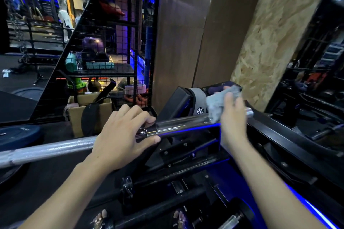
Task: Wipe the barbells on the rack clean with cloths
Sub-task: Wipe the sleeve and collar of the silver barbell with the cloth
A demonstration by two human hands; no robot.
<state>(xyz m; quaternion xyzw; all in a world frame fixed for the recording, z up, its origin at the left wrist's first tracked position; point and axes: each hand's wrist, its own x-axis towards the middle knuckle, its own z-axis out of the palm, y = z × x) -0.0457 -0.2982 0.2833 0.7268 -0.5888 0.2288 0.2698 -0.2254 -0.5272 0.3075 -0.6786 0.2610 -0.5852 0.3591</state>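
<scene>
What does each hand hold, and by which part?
The left hand grips the barbell at its collar, where shaft meets sleeve. The right hand holds a grey cloth bunched against the sleeve's outer end.

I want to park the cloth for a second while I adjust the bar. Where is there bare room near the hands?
The barbell sleeve is bare between the left hand and the right hand holding the cloth. The dark floor below the bar's left stretch, right of the weight plate, also looks open. Below the sleeve, rack brackets crowd together.
</scene>
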